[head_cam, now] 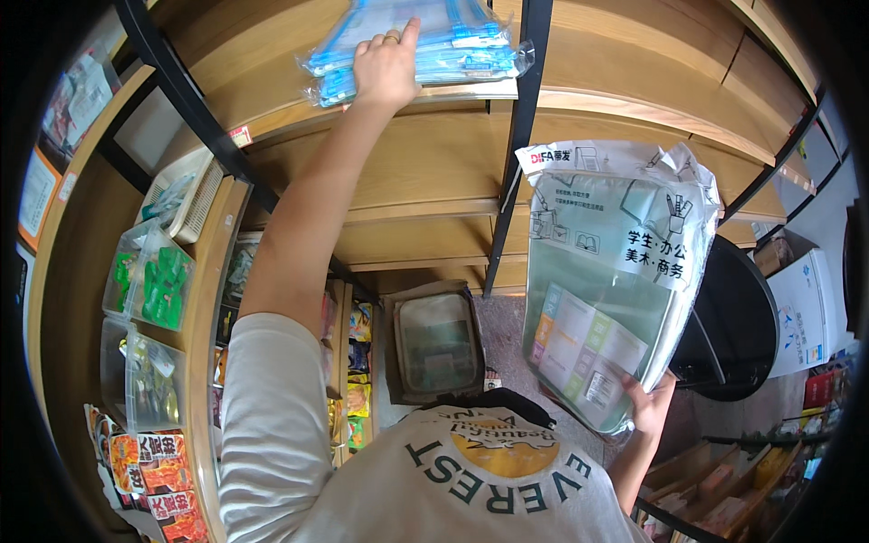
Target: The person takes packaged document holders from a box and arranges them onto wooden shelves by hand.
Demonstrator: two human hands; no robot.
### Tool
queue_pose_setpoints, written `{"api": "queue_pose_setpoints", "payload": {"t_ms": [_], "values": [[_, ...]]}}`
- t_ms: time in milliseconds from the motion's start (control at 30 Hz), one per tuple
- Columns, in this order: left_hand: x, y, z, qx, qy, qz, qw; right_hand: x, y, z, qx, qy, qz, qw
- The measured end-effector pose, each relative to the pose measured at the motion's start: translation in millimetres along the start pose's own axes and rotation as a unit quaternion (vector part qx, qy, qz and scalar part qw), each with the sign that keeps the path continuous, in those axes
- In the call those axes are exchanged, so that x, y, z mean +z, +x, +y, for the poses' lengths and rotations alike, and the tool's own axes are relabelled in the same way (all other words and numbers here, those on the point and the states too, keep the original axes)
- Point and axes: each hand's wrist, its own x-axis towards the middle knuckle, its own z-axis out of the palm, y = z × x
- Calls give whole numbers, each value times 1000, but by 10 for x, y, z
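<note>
My left hand [387, 68] reaches up to a wooden shelf and lies on top of a stack of blue-edged clear plastic pouches [468, 51] in clear wrapping. Its index finger points forward, and a ring is on another finger. Low on the right, my right hand [648, 407] grips the lower corner of a large plastic-wrapped pack of greenish zip document pouches [590, 271]. That pack is tilted upright and bears printing, drawings and a barcode label. Part of the right thumb shows on its front; the other fingers are mostly hidden behind it.
An open cardboard box [434, 346] with similar pouches stands on the floor. Left shelves hold clear plastic bins [146, 271], a white basket [187, 193] and snack packets [163, 461]. A black round stool [730, 326] and a white carton [804, 309] are right. Black shelf posts [526, 88] rise ahead.
</note>
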Motion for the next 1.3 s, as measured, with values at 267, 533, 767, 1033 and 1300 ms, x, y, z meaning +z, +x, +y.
{"api": "queue_pose_setpoints", "payload": {"t_ms": [267, 533, 767, 1033, 1300], "values": [[-122, 63, 107, 20, 17, -34, 999, -32, 23, -43, -32, -35, -27, 998], [-261, -107, 352, 31, -71, 68, 995, -23, 169, 79, -30, -31, -83, 996], [64, -1828, 531, -67, -372, 55, 924, 154, 251, 125, -33, 9, -121, 992], [650, -3924, 399, -144, -423, -240, 862, 691, 441, -45, -135, -99, -201, 965], [1059, -4243, 11, -354, -570, -254, 697, 871, 395, 118, -148, -133, -251, 947]]}}
